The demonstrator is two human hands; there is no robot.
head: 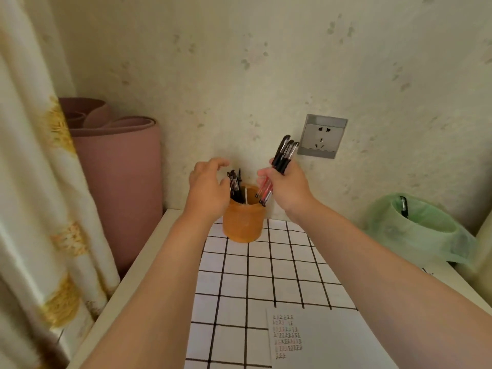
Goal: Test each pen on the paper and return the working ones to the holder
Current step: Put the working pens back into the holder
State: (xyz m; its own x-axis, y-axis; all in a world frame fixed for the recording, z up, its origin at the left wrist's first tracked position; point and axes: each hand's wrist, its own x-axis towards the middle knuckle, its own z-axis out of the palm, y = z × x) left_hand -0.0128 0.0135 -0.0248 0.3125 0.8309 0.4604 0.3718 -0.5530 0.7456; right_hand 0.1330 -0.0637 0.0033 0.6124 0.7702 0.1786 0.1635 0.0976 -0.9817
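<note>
checked table: one holder, one paper, right hand gripping three pens

Soft, warm, even light fills the scene, brightest on the curtain at the left. Shadows are faint and diffuse, and a pale washed-out sheen lies on the grid-patterned mat. The wide lens bows the curtain and the table edge, the near left folds smear into blur, and the writing on the paper and the pens gripped in the right hand look soft-edged.
</note>
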